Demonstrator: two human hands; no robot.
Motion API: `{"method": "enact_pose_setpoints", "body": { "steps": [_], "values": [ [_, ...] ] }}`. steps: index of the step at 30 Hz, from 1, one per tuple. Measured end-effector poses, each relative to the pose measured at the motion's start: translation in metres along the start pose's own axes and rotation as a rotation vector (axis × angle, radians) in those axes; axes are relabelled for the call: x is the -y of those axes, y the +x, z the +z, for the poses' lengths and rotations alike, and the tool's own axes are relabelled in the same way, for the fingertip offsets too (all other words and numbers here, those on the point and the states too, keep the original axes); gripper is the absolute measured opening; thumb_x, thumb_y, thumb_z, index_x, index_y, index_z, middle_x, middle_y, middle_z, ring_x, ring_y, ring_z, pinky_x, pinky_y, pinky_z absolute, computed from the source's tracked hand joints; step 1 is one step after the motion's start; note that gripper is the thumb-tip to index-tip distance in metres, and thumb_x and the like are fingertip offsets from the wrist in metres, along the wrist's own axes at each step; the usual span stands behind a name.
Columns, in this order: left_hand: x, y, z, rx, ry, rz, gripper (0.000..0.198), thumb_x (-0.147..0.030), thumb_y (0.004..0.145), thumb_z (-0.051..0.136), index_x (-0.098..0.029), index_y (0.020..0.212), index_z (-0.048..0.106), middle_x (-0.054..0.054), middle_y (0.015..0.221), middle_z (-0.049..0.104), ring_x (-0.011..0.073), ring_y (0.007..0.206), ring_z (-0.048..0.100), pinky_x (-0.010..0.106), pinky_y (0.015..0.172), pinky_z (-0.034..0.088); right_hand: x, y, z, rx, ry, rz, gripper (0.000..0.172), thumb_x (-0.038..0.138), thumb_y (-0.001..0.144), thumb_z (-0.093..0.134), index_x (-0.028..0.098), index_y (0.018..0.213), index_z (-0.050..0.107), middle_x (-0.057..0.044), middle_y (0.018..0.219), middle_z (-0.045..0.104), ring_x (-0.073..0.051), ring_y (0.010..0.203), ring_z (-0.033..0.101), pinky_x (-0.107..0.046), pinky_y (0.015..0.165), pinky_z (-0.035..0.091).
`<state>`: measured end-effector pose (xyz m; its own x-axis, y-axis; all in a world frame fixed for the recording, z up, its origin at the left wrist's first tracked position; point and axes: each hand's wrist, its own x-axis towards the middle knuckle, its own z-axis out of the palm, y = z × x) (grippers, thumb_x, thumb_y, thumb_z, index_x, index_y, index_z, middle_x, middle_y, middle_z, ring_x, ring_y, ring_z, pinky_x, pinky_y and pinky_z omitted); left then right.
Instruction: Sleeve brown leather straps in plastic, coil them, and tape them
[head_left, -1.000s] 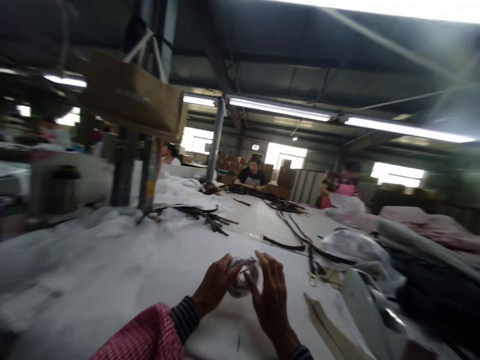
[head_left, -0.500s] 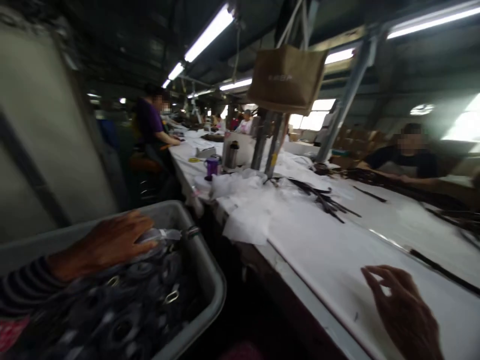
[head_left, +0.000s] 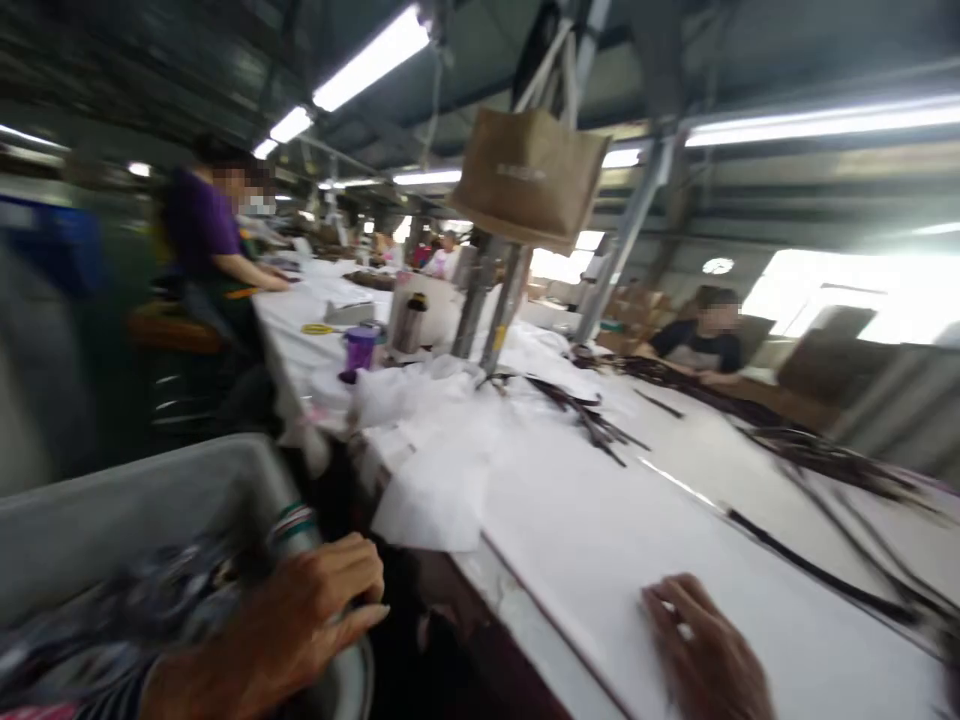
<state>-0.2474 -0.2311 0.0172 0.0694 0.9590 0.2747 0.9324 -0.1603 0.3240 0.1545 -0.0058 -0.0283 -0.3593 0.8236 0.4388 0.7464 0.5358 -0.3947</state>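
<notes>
My left hand [head_left: 300, 610] is over the near rim of a grey plastic bin [head_left: 247, 465], its thumb stretched out and apart from the bent fingers. No object shows in it. Inside the bin lie dark coiled pieces [head_left: 172, 590] in what looks like clear wrapping, blurred by motion. Low over the white tabletop [head_left: 570, 540], my right hand [head_left: 709, 650] has its thumb and fingers drawn together, with a small gap behind the tips. Whatever it may hold is hidden.
Crumpled white sheets [head_left: 442, 470] hang over the table edge. Beyond them stand a purple cup [head_left: 360, 347] and metal posts with a brown bag [head_left: 532, 175]. Dark strips [head_left: 817, 570] lie across the table. Co-workers are at the left [head_left: 199, 220] and far right [head_left: 701, 345].
My left hand has left the coiled pieces and moved right to the bin's rim. My right hand stays low over the table, fingers still together. The view has turned to the right.
</notes>
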Motion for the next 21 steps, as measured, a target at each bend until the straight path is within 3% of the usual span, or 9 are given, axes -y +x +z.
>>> {"method": "enact_pose_setpoints", "body": {
  "steps": [2, 5, 8, 10, 15, 18, 21],
  "values": [
    [-0.026, 0.056, 0.020, -0.027, -0.125, 0.173, 0.014, -0.019, 0.099, 0.057, -0.022, 0.085, 0.061, -0.002, 0.088, 0.067, 0.0143, 0.081, 0.063, 0.024, 0.073, 0.043, 0.017, 0.005, -0.007, 0.017, -0.004, 0.010, 0.036, 0.046, 0.101, 0.042, 0.025, 0.083, 0.064, -0.005, 0.094, 0.066, -0.018, 0.079, 0.068, -0.027, 0.069, 0.053],
    [-0.081, 0.135, 0.041, 0.019, -0.224, 0.411, 0.012, -0.018, 0.097, 0.061, -0.021, 0.085, 0.060, -0.001, 0.091, 0.069, 0.0150, 0.085, 0.063, 0.024, 0.076, 0.044, 0.028, 0.010, -0.010, -0.030, -0.033, 0.019, 0.031, 0.034, 0.103, 0.045, 0.024, 0.078, 0.060, -0.003, 0.090, 0.065, -0.017, 0.082, 0.067, -0.027, 0.073, 0.050],
    [-0.128, 0.199, 0.061, 0.122, -0.149, 0.595, 0.008, -0.025, 0.094, 0.069, -0.022, 0.090, 0.063, 0.001, 0.098, 0.071, 0.0192, 0.095, 0.064, 0.028, 0.082, 0.047, 0.028, 0.009, -0.007, -0.043, -0.047, 0.009, 0.024, 0.024, 0.101, 0.052, 0.023, 0.078, 0.059, -0.001, 0.088, 0.064, -0.018, 0.084, 0.066, -0.027, 0.073, 0.047],
    [-0.141, 0.233, 0.075, 0.202, -0.044, 0.652, 0.013, -0.032, 0.092, 0.071, -0.022, 0.092, 0.063, 0.003, 0.104, 0.071, 0.0228, 0.102, 0.063, 0.032, 0.083, 0.049, 0.026, 0.008, -0.006, -0.034, -0.036, -0.005, 0.022, 0.019, 0.099, 0.054, 0.022, 0.079, 0.060, -0.001, 0.089, 0.063, -0.018, 0.086, 0.064, -0.027, 0.074, 0.046],
    [-0.141, 0.287, 0.116, 0.247, 0.065, 0.674, 0.008, -0.026, 0.093, 0.065, -0.021, 0.098, 0.062, 0.005, 0.110, 0.068, 0.0248, 0.106, 0.061, 0.035, 0.086, 0.050, 0.030, 0.004, -0.012, -0.029, 0.026, 0.014, 0.017, 0.010, 0.096, 0.058, 0.021, 0.083, 0.060, -0.002, 0.093, 0.063, -0.017, 0.091, 0.061, -0.027, 0.079, 0.044],
    [-0.144, 0.301, 0.139, 0.202, 0.033, 0.671, 0.011, -0.024, 0.100, 0.051, -0.019, 0.104, 0.060, 0.008, 0.111, 0.067, 0.0244, 0.105, 0.058, 0.038, 0.090, 0.047, 0.033, 0.005, -0.016, -0.046, 0.064, 0.042, 0.015, 0.008, 0.092, 0.064, 0.021, 0.084, 0.061, 0.000, 0.095, 0.064, -0.016, 0.094, 0.060, -0.026, 0.082, 0.043],
    [-0.148, 0.303, 0.155, 0.141, 0.040, 0.684, 0.025, -0.019, 0.103, 0.039, -0.018, 0.096, 0.063, 0.009, 0.107, 0.066, 0.0266, 0.102, 0.056, 0.041, 0.088, 0.045, 0.030, 0.009, -0.017, -0.051, 0.114, 0.124, 0.013, 0.009, 0.087, 0.071, 0.021, 0.083, 0.067, 0.002, 0.092, 0.065, -0.015, 0.090, 0.062, -0.025, 0.080, 0.044]
  ]
}}
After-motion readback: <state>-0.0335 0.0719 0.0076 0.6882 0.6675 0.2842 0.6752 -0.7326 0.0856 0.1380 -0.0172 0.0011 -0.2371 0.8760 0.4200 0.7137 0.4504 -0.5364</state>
